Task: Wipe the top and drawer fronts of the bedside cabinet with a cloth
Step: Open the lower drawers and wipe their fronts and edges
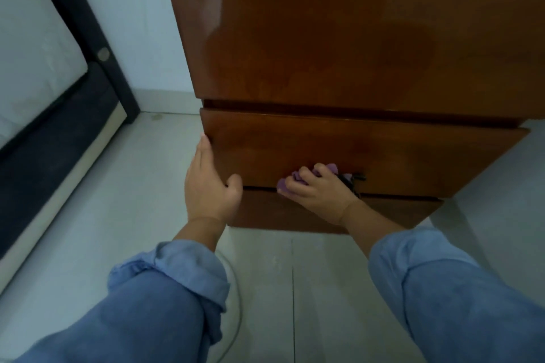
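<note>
While the left hand lies flat-fingered against the near left edge of the middle drawer front, probably to steady the bedside cabinet, the right hand has its grip curled round a bunched purple cloth, pressing it low on that front, beside a small dark handle.

Both arms extend forward and down, blue sleeves rolled to mid-forearm. Left hand: fingers straight and together, pointing away, thumb spread to the right, palm facing right. Right hand: back of hand up, fingers curled, gripping a bunched cloth. Hands near each other, apart.
</note>
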Demonstrator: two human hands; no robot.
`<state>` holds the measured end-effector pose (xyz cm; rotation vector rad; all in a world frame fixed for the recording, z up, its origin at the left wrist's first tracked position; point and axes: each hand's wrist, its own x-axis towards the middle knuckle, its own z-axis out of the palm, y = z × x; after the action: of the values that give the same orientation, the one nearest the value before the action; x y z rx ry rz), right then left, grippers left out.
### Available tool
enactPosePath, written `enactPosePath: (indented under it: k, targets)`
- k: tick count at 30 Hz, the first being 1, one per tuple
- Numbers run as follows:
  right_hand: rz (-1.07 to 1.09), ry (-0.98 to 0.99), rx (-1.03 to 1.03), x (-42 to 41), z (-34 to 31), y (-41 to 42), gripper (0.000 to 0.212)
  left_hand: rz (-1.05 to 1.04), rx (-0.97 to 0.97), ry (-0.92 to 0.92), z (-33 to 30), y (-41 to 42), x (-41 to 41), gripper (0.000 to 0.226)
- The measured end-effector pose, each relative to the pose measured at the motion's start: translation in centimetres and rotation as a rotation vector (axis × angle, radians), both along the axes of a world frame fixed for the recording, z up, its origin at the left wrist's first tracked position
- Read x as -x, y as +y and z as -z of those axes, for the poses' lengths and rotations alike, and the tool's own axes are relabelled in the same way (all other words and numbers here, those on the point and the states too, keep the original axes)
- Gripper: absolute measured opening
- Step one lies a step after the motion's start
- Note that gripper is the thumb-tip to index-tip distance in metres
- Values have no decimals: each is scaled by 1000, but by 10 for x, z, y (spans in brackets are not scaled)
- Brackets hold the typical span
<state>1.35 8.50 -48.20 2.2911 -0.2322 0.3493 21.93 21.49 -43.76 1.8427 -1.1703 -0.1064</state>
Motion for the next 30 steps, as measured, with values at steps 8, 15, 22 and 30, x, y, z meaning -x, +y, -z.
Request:
enactPosePath:
  k: [8, 15, 22, 30]
  targets:
    - [41, -457, 61, -34, -81, 17, 57, 42, 63, 355, -12, 4, -7, 59]
    - [128, -382, 154, -96, -56, 23, 59, -86, 199, 550, -24, 0, -13, 50]
    - [5, -194, 158, -109, 4, 21, 53, -139, 184, 506, -23, -7, -26, 46]
    - [146, -56, -252, -77, 24, 55, 74, -106, 139, 415, -11, -1, -18, 48]
